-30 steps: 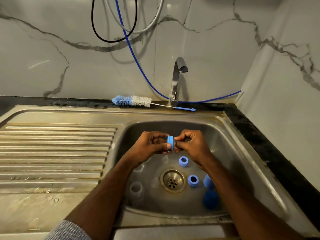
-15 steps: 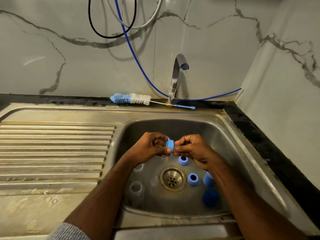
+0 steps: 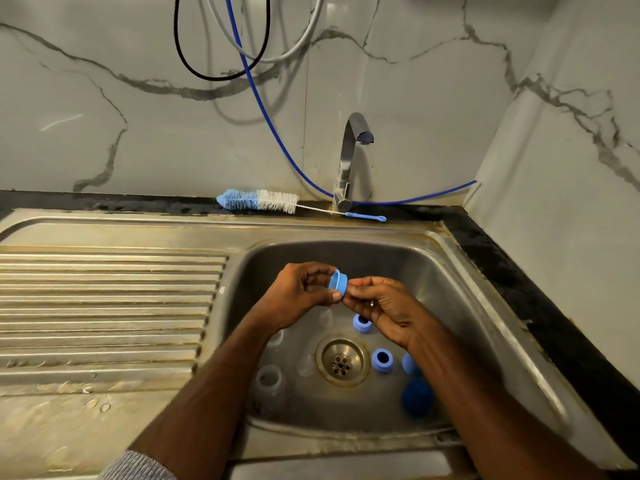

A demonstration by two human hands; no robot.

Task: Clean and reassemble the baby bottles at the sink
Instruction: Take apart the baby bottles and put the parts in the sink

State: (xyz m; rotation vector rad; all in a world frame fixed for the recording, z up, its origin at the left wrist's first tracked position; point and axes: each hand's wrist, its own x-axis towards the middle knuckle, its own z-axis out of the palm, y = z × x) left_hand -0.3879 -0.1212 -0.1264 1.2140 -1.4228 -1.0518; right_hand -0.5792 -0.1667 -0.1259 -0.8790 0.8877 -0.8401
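Blue plastic screw ring (image 3: 338, 284) pinched by both grips, left hand (image 3: 300, 295) and right hand (image 3: 379, 306), above steel sink (image 3: 460, 271); we keep it level, over basin.

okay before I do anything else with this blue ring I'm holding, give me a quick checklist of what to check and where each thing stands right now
1. Hold on the blue ring: left hand and right hand both pinch it over the basin. Ok.
2. Nipple seated in the ring: fingers hide it. Cannot tell.
3. Clear bottle within reach: stands in the sink, lower left of the drain. Ok.
4. Bottle brush at hand: lies on the back ledge near the tap. Ok.
5. Water running for rinsing: no stream visible from the tap. Not ok.
6. Other blue rings: loose in the basin, not assembled. Not ok.
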